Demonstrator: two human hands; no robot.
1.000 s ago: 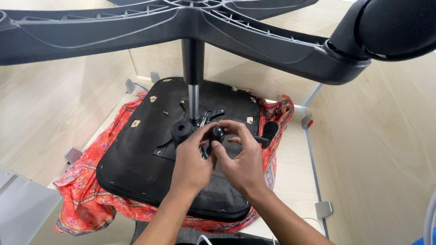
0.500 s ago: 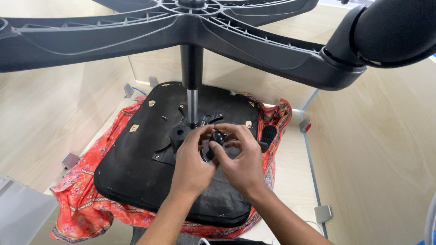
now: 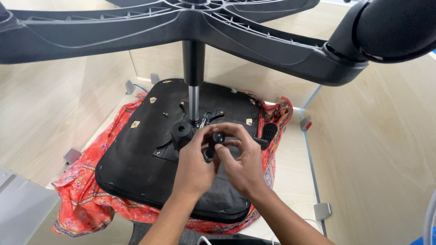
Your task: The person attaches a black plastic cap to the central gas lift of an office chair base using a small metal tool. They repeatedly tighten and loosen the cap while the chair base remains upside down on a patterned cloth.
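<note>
Hands at centre of scene, both the person's own, meeting over the underside of an overturned office chair.

Left hand (image 3: 193, 165): fingers curled together, thumb and forefinger reaching up to a small round black knob (image 3: 218, 137); pinched on it, as far as can be seen.

Right hand (image 3: 243, 165): fingers bent inward, tips touching the same knob from the right side. Two-handed hold judged to steady a small part that would slip from one hand.

Knob: dark, rounded, matte, sitting on the black metal mechanism plate (image 3: 181, 136) just near of the gas-lift column (image 3: 194, 102). Partly hidden by fingers; its stem cannot be made out.

Seat (image 3: 136, 159): black padded cushion, underside up, lying flat so the mechanism faces the worker. Several small pale tags on its far part.

Cloth (image 3: 81, 199): red-orange, patterned, spread beneath the seat, judged to shield the upholstery.

Table (image 3: 290, 168): pale wood, enclosed by light wooden partitions with metal brackets.

Chair base (image 3: 254, 41): black five-arm star, ribbed, raised on the column at the far top of view, one castor (image 3: 399, 27) at upper right.
</note>
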